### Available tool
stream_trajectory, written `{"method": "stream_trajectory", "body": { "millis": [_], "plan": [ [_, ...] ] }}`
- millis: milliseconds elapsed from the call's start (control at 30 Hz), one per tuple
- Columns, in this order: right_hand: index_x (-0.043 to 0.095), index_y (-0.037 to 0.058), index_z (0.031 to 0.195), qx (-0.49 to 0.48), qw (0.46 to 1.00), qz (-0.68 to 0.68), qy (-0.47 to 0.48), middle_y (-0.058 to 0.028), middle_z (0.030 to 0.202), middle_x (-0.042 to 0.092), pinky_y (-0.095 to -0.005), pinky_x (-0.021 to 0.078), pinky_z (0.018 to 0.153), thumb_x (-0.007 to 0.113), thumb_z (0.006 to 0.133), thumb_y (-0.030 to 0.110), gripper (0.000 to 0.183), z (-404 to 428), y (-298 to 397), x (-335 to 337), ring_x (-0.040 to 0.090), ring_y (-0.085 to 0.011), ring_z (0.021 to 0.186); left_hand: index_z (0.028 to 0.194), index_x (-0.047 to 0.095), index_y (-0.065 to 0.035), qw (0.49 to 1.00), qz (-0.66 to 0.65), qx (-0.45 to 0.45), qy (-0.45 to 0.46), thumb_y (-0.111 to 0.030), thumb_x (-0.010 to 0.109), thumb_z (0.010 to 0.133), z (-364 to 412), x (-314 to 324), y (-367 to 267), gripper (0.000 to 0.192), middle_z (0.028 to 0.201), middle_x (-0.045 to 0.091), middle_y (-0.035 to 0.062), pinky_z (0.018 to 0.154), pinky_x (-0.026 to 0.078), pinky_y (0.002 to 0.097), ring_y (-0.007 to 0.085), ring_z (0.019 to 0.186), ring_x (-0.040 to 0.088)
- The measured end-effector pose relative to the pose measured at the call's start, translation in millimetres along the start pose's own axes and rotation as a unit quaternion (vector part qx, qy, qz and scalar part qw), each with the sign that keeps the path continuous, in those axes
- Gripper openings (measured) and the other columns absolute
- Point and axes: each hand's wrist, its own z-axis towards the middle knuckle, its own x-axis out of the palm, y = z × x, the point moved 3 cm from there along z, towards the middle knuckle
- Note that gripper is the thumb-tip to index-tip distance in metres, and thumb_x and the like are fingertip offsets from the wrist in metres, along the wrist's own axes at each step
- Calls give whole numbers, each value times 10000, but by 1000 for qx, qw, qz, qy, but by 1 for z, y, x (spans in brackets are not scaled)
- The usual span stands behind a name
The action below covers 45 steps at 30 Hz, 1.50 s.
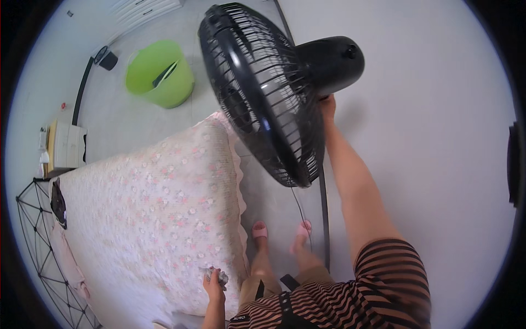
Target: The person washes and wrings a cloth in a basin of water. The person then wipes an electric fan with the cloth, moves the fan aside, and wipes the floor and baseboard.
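Observation:
A black electric fan (263, 90) with a round wire cage and motor housing stands before me, its head tilted in this view. Behind the cage and under the motor housing, my right hand (327, 107) is at the fan's neck; its fingers are mostly hidden, so its grip cannot be told. My left hand (213, 283) is low over the bed's edge, closed on a crumpled grey cloth (222, 279). A thin cord (299, 205) runs down from the fan to the floor near my feet.
A bed with a floral quilt (164, 214) fills the left side. Beyond it are a green tub (160, 78) with a dark item inside, a small dark bin (107, 59) and a white cabinet (68, 144). A pale wall (431, 123) rises on the right. Pink slippers (259, 230) are on my feet.

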Motion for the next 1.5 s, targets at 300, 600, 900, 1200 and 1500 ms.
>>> {"method": "stream_trajectory", "body": {
  "millis": [300,600,900,1200,1500],
  "plan": [
    [544,75,965,-238,932,-272,24,-98,908,584,-393,406,736,537,749,173,237,-26,-14,-22,527,-326,864,1029,451,-20,1000,-6,-11,3,-137,546,783,-17,-39,4,289,849,550,91,517,459,246,147,673,548],
    [472,95,1115,-160,983,-9,89,-117,1161,439,-410,230,958,563,744,218,401,-139,28,-88,335,-294,1134,1054,451,-16,994,27,33,98,-129,537,788,4,-54,-51,301,873,554,90,566,452,240,139,699,545],
    [565,71,889,5,996,-80,47,-164,855,580,-388,437,699,567,687,198,239,-219,137,-182,539,-341,824,938,494,-23,966,85,111,216,-94,506,772,48,-31,-108,181,810,552,83,596,460,262,149,722,553],
    [580,50,835,124,972,-179,-89,-155,791,599,-341,449,666,597,683,260,260,-341,153,-278,580,-293,759,930,517,-28,837,214,24,503,-121,467,798,38,32,-137,168,808,562,89,643,473,308,182,732,559],
    [582,51,809,188,934,-241,-184,-139,720,603,-330,451,616,588,685,255,239,-387,201,-332,588,-280,687,936,518,-29,684,313,-104,651,-137,462,804,-30,178,-179,180,819,566,92,654,474,318,189,739,561]
  ]
}}
